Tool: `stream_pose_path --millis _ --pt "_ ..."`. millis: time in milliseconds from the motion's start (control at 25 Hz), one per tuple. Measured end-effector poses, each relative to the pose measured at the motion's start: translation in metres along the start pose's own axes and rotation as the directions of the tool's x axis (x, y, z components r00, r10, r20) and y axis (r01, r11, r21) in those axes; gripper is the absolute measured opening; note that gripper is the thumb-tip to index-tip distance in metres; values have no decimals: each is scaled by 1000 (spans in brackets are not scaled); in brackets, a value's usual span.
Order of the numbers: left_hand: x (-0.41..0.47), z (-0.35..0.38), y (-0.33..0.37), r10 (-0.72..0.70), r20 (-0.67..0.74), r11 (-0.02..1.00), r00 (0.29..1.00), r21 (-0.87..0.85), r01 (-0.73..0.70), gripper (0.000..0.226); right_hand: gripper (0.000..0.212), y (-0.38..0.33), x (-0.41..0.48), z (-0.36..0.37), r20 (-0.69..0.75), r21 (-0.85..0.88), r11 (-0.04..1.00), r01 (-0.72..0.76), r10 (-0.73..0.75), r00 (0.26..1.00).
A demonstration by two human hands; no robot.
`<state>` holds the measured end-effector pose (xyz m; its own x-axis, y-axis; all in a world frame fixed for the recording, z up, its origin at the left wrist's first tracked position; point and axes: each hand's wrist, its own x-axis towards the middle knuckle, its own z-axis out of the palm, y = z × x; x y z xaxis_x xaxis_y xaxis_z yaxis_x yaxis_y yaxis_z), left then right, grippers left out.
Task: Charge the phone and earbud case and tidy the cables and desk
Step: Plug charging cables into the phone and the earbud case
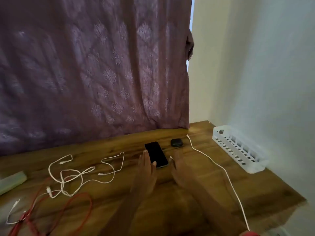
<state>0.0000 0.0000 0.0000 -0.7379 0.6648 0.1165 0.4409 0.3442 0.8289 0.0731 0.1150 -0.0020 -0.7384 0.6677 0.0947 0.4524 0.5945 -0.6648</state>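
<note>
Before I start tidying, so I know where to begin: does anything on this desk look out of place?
Yes. Left of the phone, the white cables lie tangled in loops, with a red cable mixed in near the front of the desk. Nothing looks spilled or broken.
</note>
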Motion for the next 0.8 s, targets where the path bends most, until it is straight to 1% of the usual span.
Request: stream_pose_path --millis 40,80,120,160,200,240,320,400,480,560,600,680,760,800 --pt "13 3 0 -90 9 987 996 -133 90 55 28 5 16 11 23 32 999 -9 8 1000" --pt "28 7 -5 -156 11 968 988 -200 155 52 31 11 34 22 59 50 999 -17 14 998" --pt "42 11 -8 -257 27 920 966 -298 253 48 32 18 49 32 93 60 998 -32 27 995" --pt "56 14 -14 -330 43 886 943 -330 325 45 33 23 61 41 129 78 994 -71 60 990" --pt "67 18 -21 -408 58 829 911 -396 396 44 31 30 75 49 156 109 988 -113 95 983" --pt "75 21 -28 -488 95 750 868 -463 472 45 29 33 83 52 174 134 979 -157 133 976" --pt "90 26 -43 -596 187 566 781 -591 574 48 25 36 94 55 206 165 963 -213 177 962" --pt "102 31 -46 -625 226 462 747 -664 587 47 26 36 104 56 253 179 948 -262 213 944" --pt "111 34 -38 -651 223 418 726 -693 588 42 27 32 110 57 287 191 936 -296 235 929" --pt "116 33 -31 -673 207 394 710 -712 581 36 29 26 115 55 291 259 898 -355 278 915" --pt "119 33 -31 -685 206 375 699 -723 580 34 29 24 116 54 285 326 860 -392 306 908" --pt "125 30 -33 -699 228 331 678 -737 589 27 30 21 119 52 277 470 753 -461 370 887" --pt "132 30 -34 -710 268 278 651 -743 609 26 31 19 121 52 315 611 601 -515 411 855" --pt "133 30 -34 -703 289 263 650 -744 615 28 31 17 121 52 341 664 527 -531 419 842"
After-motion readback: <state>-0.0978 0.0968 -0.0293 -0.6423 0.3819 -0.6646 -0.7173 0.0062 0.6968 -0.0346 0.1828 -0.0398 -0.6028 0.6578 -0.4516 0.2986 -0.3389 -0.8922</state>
